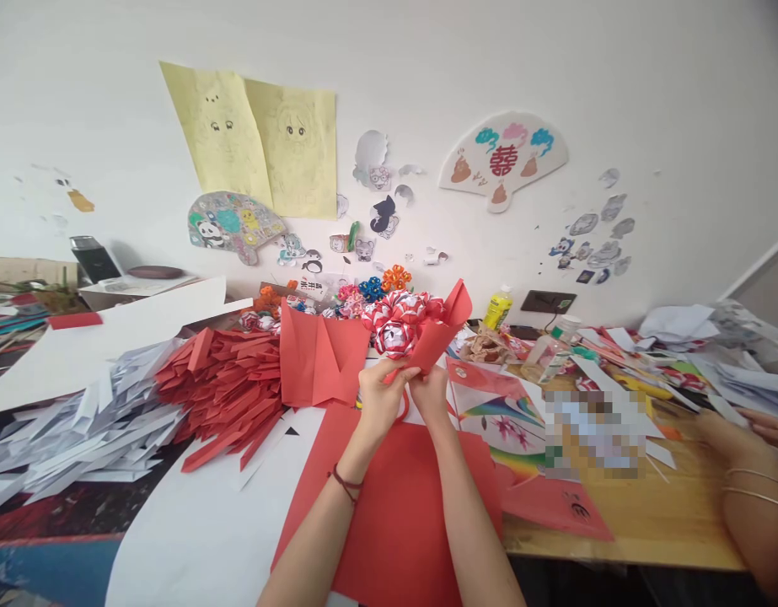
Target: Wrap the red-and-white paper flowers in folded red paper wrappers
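Note:
Both hands meet at the middle of the view, around the base of a bouquet of red-and-white folded paper flowers point(394, 324). My left hand point(382, 392) is closed on the lower end of a red paper wrap point(436, 337), its thumb reaching to the right. Beside it my right hand point(428, 392) is closed on the same wrap, which curls up along the right side of the flowers. A creased red sheet point(322, 358) stands to the left of the flowers. Below the wrists lies a large flat red sheet point(394, 506).
Piles of folded red strips point(228, 388) and white strips point(91, 430) lie at the left. A yellow bottle point(497, 308) stands behind, near the wall. At the right, another person's hands and arm point(748, 480) are over the wooden table point(667, 523).

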`<act>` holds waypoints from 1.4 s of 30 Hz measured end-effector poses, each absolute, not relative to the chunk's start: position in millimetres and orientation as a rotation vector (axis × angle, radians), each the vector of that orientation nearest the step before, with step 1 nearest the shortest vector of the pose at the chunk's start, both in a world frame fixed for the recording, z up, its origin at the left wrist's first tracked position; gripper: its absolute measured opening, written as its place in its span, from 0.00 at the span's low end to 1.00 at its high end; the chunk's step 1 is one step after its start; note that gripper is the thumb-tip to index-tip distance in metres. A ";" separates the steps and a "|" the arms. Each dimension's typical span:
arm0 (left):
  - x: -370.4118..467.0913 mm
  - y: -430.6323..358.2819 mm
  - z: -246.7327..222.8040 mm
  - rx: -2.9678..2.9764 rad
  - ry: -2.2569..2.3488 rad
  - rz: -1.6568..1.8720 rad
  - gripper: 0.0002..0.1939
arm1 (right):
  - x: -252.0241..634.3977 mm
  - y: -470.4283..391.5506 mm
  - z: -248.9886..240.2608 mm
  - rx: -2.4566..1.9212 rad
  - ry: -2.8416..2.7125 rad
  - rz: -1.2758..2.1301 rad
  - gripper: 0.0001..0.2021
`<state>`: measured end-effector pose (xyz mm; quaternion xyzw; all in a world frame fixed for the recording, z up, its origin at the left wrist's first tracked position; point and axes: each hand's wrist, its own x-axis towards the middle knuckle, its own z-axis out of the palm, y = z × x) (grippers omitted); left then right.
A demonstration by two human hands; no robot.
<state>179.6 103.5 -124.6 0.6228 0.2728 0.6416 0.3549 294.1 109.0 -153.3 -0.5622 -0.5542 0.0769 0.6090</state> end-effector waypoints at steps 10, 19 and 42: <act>172.3 94.2 -121.8 1.763 1.006 1.959 0.08 | 292.5 104.0 -150.0 -1.354 -1.292 -0.004 0.13; 184.8 94.4 -125.0 2.418 1.063 2.327 0.07 | 286.6 102.5 -153.1 -1.375 -1.303 -0.315 0.11; 166.5 72.0 -111.8 2.575 1.215 1.945 0.05 | 287.0 101.5 -149.0 -1.360 -1.200 -0.462 0.14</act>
